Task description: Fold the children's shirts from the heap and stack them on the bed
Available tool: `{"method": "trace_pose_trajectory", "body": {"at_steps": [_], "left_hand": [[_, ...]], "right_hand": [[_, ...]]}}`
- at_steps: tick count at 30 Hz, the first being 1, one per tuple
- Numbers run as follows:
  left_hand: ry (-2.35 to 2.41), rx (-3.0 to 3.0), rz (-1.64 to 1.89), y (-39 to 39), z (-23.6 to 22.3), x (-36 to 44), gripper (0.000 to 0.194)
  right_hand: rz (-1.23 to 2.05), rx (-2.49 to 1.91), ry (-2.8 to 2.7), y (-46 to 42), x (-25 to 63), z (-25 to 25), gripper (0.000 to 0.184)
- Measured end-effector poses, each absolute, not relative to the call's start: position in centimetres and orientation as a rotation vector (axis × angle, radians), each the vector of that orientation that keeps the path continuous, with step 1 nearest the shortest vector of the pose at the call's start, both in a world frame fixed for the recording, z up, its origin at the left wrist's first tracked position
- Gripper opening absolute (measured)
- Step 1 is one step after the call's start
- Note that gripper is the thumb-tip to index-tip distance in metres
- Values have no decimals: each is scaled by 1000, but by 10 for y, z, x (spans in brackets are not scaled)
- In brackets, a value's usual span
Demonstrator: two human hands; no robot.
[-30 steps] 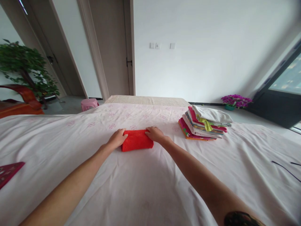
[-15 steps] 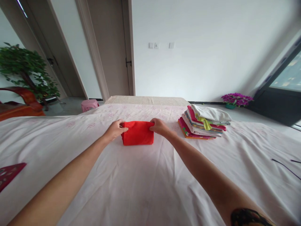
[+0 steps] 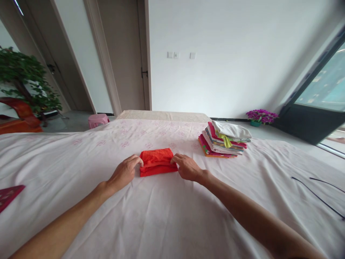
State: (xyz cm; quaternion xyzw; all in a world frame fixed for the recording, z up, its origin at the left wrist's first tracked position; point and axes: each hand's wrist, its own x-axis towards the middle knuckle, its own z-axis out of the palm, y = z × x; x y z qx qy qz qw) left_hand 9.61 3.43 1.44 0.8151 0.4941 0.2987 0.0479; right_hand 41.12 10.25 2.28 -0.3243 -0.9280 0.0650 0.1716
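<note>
Red folded cloth (image 3: 157, 162) between the fingers (image 3: 140, 162) of both hands.

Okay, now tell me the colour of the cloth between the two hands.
The cloth is bright red, shown best in the head view.

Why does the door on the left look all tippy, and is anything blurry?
Head view: the leftmost door leans, probably because a wide lens bends the picture's edges. Head view: the leafy plant looks smudgy, while the red cloth is clearer. Head view: the glass door looks bright, and shadows on the sheet are soft.
</note>
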Motion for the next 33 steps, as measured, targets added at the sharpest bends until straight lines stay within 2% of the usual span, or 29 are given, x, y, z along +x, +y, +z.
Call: {"method": "trace_pose_trajectory", "body": {"at_steps": [5, 8, 13, 18, 22, 28, 33], "left_hand": [[1621, 2388, 1110, 51, 38, 111, 40], [1619, 2359, 1039, 63, 36, 131, 38], [1545, 2325, 788, 54, 10, 144, 49], [1548, 1969, 1021, 32, -2, 118, 44], [1608, 1698, 1141, 32, -1, 96, 38], [1410, 1587, 1025, 38, -2, 89, 32], [1390, 1519, 1092, 40, -8, 92, 31]], "right_hand": [[131, -1067, -2360, 114, 390, 49, 43], [63, -961, -2328, 119, 365, 56, 41], [11, -829, -2578, 116, 344, 26, 56], [6, -811, -2675, 115, 351, -8, 62], [36, -842, -2652, 114, 349, -1, 57], [-30, -852, -2558, 96, 329, 24, 48], [-116, -820, -2582, 87, 312, 29, 20]]}}
